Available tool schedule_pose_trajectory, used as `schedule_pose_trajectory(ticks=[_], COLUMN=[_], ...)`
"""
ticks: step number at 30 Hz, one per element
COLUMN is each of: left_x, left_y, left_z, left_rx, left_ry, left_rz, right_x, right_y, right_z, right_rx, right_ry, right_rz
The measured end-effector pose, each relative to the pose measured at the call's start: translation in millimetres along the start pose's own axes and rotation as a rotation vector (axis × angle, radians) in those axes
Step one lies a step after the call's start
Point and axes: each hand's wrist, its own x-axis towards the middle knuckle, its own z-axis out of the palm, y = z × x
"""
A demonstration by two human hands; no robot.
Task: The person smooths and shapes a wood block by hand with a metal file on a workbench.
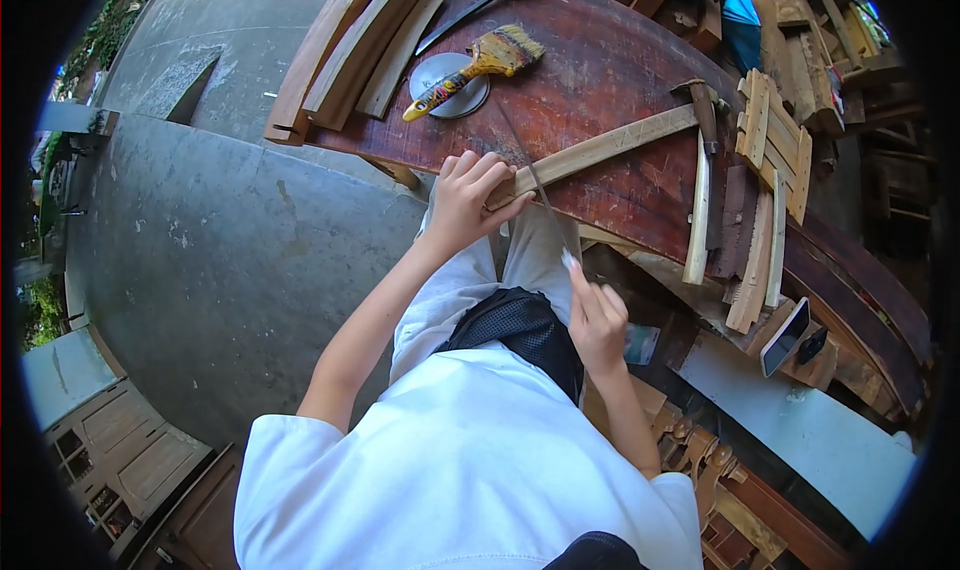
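Observation:
My left hand [470, 198] is closed over the near end of a long wooden strip [610, 148], pressing it at the table's front edge. In my right hand [598, 322] is the pale handle end of a thin, dark metal file [543, 192]. The file lies slanted across the strip, just right of my left fingers, its tip pointing away over the table. A hammer [703, 115] rests by the strip's far end. Beyond my left hand, a paintbrush [480, 68] with a yellow patterned handle lies across a round metal lid [447, 87].
The worn red-brown table [620, 65] carries curved wooden pieces [372, 45] at left and a long dark-handled tool [465, 20] behind. Wooden offcuts [745, 235] stick out over the right edge, near a phone [786, 337]. Stacked wood [800, 30] stands at far right.

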Motion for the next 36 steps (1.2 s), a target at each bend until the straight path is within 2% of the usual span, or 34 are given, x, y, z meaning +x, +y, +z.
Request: schedule_pose_trajectory(ticks=[3,7,11,16,20,23,27,36], left_x=[-1,-1,0,-1,-1,-3,-1,-3], left_y=[-1,0,1,1,0,0,-1,-3], left_z=[3,2,-2,0,1,2,-1,-1], left_rx=[-0.011,-0.028,-0.018,-0.018,-0.040,-0.035,-0.024,-0.032], left_ry=[0.011,0.009,-0.008,0.012,0.005,-0.002,-0.003,0.006], left_rz=[-0.009,0.016,0.009,-0.002,0.010,0.005,0.006,0.005], right_x=[-29,0,19,-24,7,26,-19,18], right_y=[-4,2,3,-1,-3,3,-1,1], right_z=[-9,14,16,-9,11,19,-7,18], right_rx=[-0.009,0.014,-0.006,-0.015,-0.014,0.065,0.008,0.043], right_ry=[0.002,0.054,0.010,0.002,0.036,0.023,-0.003,0.042], right_rz=[0.073,-0.008,-0.027,0.048,-0.023,0.002,0.045,0.016])
